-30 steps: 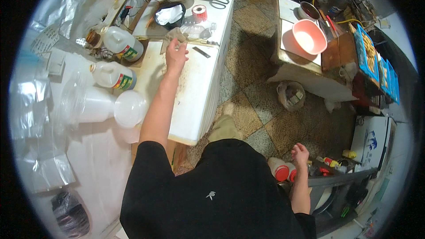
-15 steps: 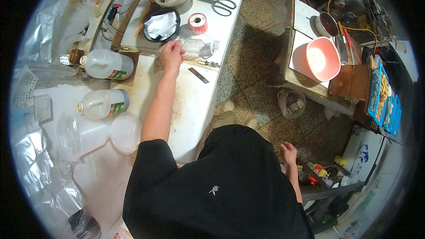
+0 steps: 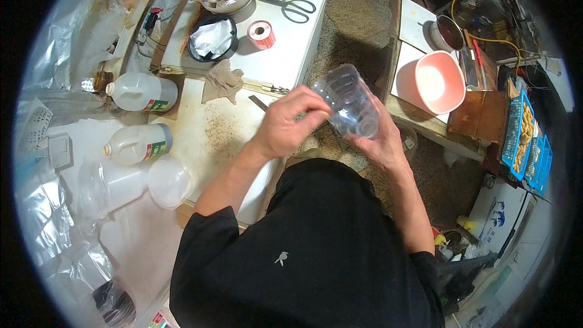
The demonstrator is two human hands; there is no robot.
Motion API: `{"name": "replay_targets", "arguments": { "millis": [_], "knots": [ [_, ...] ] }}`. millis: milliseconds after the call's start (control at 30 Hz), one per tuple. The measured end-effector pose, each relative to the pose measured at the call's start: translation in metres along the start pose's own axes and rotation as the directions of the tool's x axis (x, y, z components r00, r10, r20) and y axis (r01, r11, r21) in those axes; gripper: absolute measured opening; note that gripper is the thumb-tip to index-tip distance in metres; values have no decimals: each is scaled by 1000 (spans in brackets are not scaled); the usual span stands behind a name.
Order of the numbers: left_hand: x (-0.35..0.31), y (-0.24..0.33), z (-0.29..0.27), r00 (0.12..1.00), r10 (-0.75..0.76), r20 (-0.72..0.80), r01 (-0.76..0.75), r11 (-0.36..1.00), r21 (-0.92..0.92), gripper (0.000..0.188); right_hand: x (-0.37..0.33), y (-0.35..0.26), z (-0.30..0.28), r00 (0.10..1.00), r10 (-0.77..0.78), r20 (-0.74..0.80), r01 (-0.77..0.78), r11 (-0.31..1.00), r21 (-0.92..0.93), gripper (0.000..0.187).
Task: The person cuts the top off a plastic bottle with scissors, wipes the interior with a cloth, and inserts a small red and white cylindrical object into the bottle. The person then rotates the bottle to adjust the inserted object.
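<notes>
A clear, ribbed plastic bottle point(image 3: 345, 94) is held tilted in front of my body, above the gap beside the table. My right hand point(image 3: 384, 140) wraps round its right side and lower end. The fingers of my left hand point(image 3: 296, 116) are closed in a pinch against the bottle's left side; whether they also hold something small cannot be made out. Left of my left hand, a crumpled brown cloth point(image 3: 223, 82) lies on the white table point(image 3: 228, 146). A flat dark metal strip point(image 3: 257, 102) lies there too, partly hidden by my left hand.
Black scissors point(image 3: 291, 7), a red-and-white label roll point(image 3: 261, 34) and a black bowl point(image 3: 212, 39) with white paper sit farther back. Two jugs point(image 3: 143, 92) point(image 3: 138, 144) stand at left. A pink basin point(image 3: 439, 82) rests on the right-hand stand, near blue baskets point(image 3: 519, 127).
The clear bottle has left the table and is now up between my hands. My right hand has risen from my side to grip it. My left hand has moved right, uncovering the cloth.
</notes>
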State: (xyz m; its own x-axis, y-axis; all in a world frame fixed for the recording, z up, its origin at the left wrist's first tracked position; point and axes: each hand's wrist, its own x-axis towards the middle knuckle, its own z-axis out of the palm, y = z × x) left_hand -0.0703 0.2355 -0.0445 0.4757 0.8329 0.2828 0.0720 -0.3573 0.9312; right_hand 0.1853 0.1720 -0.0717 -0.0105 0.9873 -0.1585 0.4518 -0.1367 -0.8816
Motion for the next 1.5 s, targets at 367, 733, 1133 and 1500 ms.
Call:
{"name": "replay_targets", "arguments": {
  "millis": [367, 733, 1133, 1500],
  "knots": [
    [-6, 14, 40, 979, 153, -134, -171, 975, -140, 80, -33, -6, -25, 889, -261, -377, 311, 947, 78, 55],
    [19, 39, 105, 984, 163, 75, -128, 931, -341, 137, -55, -2, -8, 874, -164, -457, 269, 947, 174, 59],
    [29, 51, 113, 994, 54, 93, -3, 878, -479, 134, -68, -9, -10, 943, -59, -329, 133, 969, 206, 58],
    [17, 52, 140, 996, -13, -90, -20, 932, -362, 121, -64, -2, -15, 835, -40, -549, 99, 992, 79, 56]
  ]
}}
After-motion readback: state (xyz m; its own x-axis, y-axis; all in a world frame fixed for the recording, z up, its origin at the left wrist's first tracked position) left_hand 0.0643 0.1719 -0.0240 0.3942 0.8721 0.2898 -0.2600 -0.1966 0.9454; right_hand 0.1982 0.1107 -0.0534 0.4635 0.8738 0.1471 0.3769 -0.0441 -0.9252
